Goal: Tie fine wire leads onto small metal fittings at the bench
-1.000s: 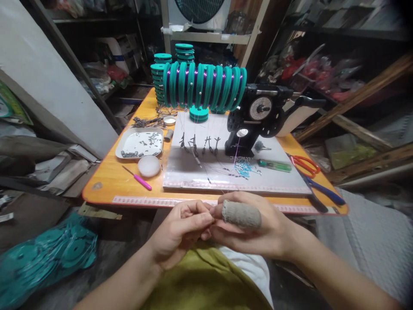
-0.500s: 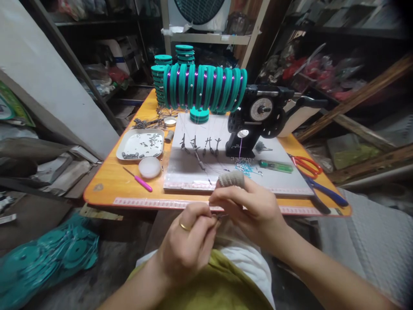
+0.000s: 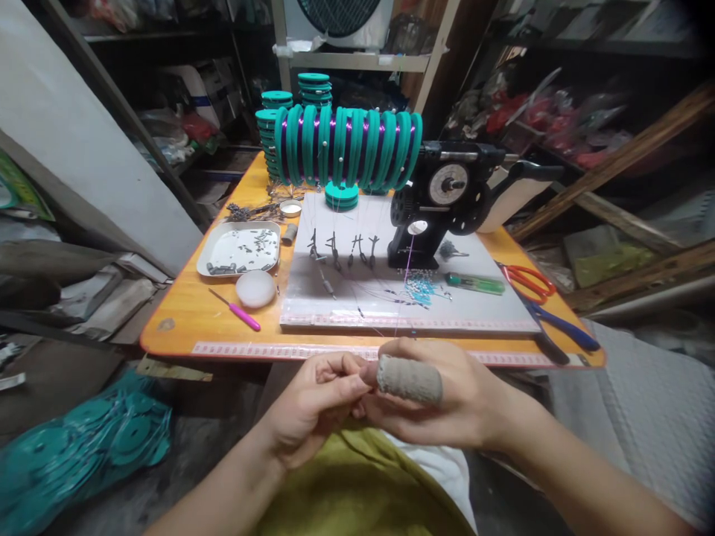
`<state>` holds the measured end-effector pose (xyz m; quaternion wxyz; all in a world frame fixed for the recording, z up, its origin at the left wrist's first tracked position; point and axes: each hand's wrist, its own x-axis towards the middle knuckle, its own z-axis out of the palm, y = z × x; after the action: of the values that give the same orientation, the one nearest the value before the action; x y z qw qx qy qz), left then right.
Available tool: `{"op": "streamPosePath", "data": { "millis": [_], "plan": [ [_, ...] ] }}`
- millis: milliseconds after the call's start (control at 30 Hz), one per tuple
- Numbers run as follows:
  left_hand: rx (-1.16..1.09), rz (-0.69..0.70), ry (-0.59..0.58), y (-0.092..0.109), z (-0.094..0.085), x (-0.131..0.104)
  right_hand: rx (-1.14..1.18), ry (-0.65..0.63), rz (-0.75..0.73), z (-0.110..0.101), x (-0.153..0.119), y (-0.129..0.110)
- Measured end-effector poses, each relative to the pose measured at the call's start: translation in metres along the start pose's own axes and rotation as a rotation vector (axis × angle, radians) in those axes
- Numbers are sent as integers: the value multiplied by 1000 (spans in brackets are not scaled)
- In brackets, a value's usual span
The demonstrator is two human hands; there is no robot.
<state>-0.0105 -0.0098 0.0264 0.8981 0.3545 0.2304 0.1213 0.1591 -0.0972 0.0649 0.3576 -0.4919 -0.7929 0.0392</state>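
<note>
In the head view, my left hand [image 3: 321, 398] is closed in a pinch, its thumb and fingertips meeting those of my right hand [image 3: 452, 402]. What they pinch is too small or hidden to name. A grey knitted finger cover [image 3: 410, 378] sits on a finger of my right hand, whose fingers are curled closed. Both hands are in front of the table's near edge, above an olive cloth [image 3: 329, 484]. Beyond them, thin lines with small dark weights lie on a grey board [image 3: 357, 305]. A row of teal spools [image 3: 349, 149] wound with purple line is mounted on a black winding machine [image 3: 433, 201].
On the yellow table [image 3: 184, 313] are a white tray [image 3: 240, 249] of small metal parts, a round white dish [image 3: 255, 289], a pink-handled hook [image 3: 244, 316], a green cutter [image 3: 476, 284], red-handled scissors [image 3: 530, 283] and blue-handled pliers [image 3: 570, 329]. Bagged teal spools [image 3: 89, 447] lie lower left.
Both hands have turned and moved lower, bringing the covered finger across in front. My left fingers have shifted their pinch. The view has shifted slightly.
</note>
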Motion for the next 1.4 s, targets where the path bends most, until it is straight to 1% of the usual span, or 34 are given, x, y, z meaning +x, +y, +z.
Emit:
{"op": "streamPosePath", "data": {
  "millis": [133, 200, 233, 267, 300, 367, 433, 467, 500, 533, 600, 633, 667, 700, 733, 767, 833, 867, 900, 933, 1000, 1067, 1133, 1167, 1200, 1233, 1267, 1300, 1367, 1400],
  "plan": [
    [-33, 30, -54, 1, 2, 1, -74, -62, -87, -1, -6, 4],
    [6, 68, -57, 1, 2, 2, -41, -65, -63, -3, -8, 5],
    [64, 114, -47, 1, 2, 3, 10, -64, -23, -4, -9, 4],
    [158, 192, -24, 1, 2, 3, 73, -65, 30, -4, -8, 4],
    [292, 302, 14, 0, 1, 3, 130, -46, 82, -4, -8, 3],
    [656, 603, 113, -4, 0, 2, 187, 50, 134, -1, -5, 2],
    [1034, 927, 208, -9, -1, 0, 165, 181, 141, 5, 0, 3],
    [1184, 1063, 234, -12, -2, -1, 134, 238, 146, 8, 2, 4],
    [1306, 1169, 244, -14, -2, -1, 103, 272, 161, 11, 4, 6],
    [1398, 1251, 238, -16, -2, -2, 76, 278, 183, 14, 6, 7],
    [1501, 1346, 178, -17, -2, -3, 25, 263, 212, 17, 8, 10],
    [1499, 1347, 140, -16, -1, -3, 5, 248, 217, 18, 8, 11],
    [1454, 1297, 112, -14, 0, -4, -14, 240, 215, 17, 8, 12],
    [1363, 1193, 99, -11, 0, -5, -33, 247, 200, 16, 6, 13],
    [1225, 1040, 109, -8, 1, -5, -42, 254, 157, 14, 4, 13],
    [1054, 854, 125, -4, 2, -6, -32, 237, 90, 11, 2, 12],
    [661, 495, 120, 2, 2, -7, 24, 132, -32, 7, -1, 10],
    [471, 359, 98, 4, 1, -7, 52, 66, -52, 5, -2, 8],
    [305, 253, 70, 5, 1, -7, 70, 12, -43, 4, -3, 6],
    [178, 171, 44, 5, 1, -7, 72, -17, -13, 4, -3, 4],
    [38, 83, 19, 4, 1, -6, 53, -11, 33, 4, -4, 3],
    [4, 49, 3, 4, 2, -4, 23, 5, -22, 5, -6, 4],
    [33, 76, -21, 4, 3, -3, -2, 24, -83, 4, -8, 5],
    [93, 129, -23, 3, 3, -3, 12, 25, -73, 4, -9, 6],
    [202, 211, -5, 3, 3, -2, 46, 7, -28, 3, -10, 6],
    [357, 333, 32, 2, 2, -2, 93, -15, 42, 2, -10, 5],
    [546, 489, 81, 0, 1, -1, 133, -18, 110, 2, -10, 4],
    [749, 669, 132, -2, -1, -1, 158, 8, 153, 3, -10, 4],
    [1106, 1001, 205, -9, -4, -2, 151, 120, 167, 6, -7, 3],
    [1235, 1124, 219, -12, -6, -2, 126, 185, 156, 8, -5, 3]
  ]
}}
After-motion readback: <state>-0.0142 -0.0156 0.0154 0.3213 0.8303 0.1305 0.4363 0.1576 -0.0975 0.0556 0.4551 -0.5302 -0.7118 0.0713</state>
